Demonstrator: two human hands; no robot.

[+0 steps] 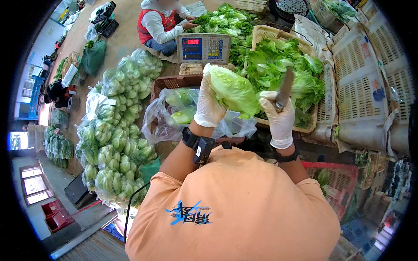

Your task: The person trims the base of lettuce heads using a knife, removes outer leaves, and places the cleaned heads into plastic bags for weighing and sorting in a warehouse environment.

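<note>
My gloved left hand [208, 106] grips a pale green lettuce head [230, 90], raised at chest height over a brown crate [159, 81]. In my gloved right hand [278, 116] is a knife [286, 85], blade pointing up, just right of the lettuce. The crate is lined with a clear plastic bag [153, 126] holding some lettuce. Beyond it stands a digital scale [203, 48]. To the right, a cream crate [310, 129] is heaped with leafy lettuce [307, 82].
Bagged greens [111, 130] are piled on the floor [74, 26] at left. A co-worker in a red vest [148, 30] crouches by a lettuce heap [224, 19] at the back. Stacked plastic crates [357, 87] line the right; a red crate [335, 182] sits near my right side.
</note>
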